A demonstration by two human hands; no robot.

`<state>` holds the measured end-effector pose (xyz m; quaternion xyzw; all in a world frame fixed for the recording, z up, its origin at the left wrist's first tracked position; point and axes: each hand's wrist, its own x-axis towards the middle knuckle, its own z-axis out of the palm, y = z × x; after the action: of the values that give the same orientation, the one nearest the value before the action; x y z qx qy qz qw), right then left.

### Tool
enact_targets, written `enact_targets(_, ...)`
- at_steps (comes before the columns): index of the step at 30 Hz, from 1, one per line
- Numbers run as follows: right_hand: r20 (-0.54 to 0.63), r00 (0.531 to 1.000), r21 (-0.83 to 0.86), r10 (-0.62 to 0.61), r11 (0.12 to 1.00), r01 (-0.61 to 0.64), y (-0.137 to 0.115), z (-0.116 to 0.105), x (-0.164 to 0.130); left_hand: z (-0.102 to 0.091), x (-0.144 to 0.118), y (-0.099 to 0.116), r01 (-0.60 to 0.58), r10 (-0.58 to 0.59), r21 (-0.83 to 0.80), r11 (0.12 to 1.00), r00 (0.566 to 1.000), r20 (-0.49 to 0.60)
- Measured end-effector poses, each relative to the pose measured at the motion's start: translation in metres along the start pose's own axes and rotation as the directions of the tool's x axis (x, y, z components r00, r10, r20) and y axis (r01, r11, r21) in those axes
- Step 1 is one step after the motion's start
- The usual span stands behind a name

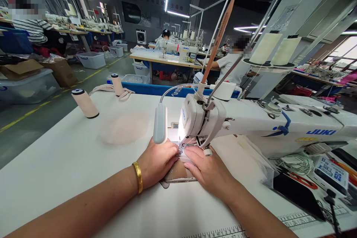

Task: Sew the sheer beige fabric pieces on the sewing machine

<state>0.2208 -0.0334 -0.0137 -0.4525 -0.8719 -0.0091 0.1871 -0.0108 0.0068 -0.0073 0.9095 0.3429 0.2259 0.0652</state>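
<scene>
Your left hand (157, 163) and right hand (208, 169) both lie flat, fingers extended, pressing the fabric piece (178, 173) onto the white table (69, 156); neither hand is clenched or pinching, so the hold is downward pressure only. The fabric piece sits directly under the head of the sewing machine (200, 119), its far edge at the needle area, its near edge showing between your two hands. It appears thin, limp and light, and will likely crease or skid if pushed from one side only. Keep your palms on either side of the seam line, fingertips short of the needle. The lamp (161, 123) hangs just left of the machine head. Two thread cones (85, 103) stand well left of the machine, further back on the table.
</scene>
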Motion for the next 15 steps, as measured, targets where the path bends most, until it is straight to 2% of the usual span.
enact_targets(3,-0.004,1.0,0.021,0.008,1.0,-0.008,0.0,0.0,-0.001,0.004,0.002,-0.005,0.118,-0.117,-0.042,0.992,0.993,0.028)
enact_targets(6,-0.005,1.0,0.028,0.013,1.0,-0.013,0.001,-0.002,-0.002,0.005,0.005,-0.006,0.15,-0.153,0.043,0.988,0.986,0.072)
enact_targets(11,-0.073,0.996,0.093,-0.054,0.994,0.061,-0.001,-0.005,-0.005,-0.011,0.003,0.008,0.093,-0.116,0.268,0.959,0.991,0.071)
enact_targets(13,-0.126,0.988,0.123,-0.089,0.987,0.105,-0.004,-0.005,-0.006,-0.018,-0.003,0.017,0.03,-0.056,0.278,0.96,0.995,0.086)
enact_targets(15,-0.152,0.981,0.14,-0.122,0.98,0.144,-0.006,-0.005,-0.006,-0.021,-0.009,0.025,-0.028,0.007,0.204,0.979,0.994,0.106)
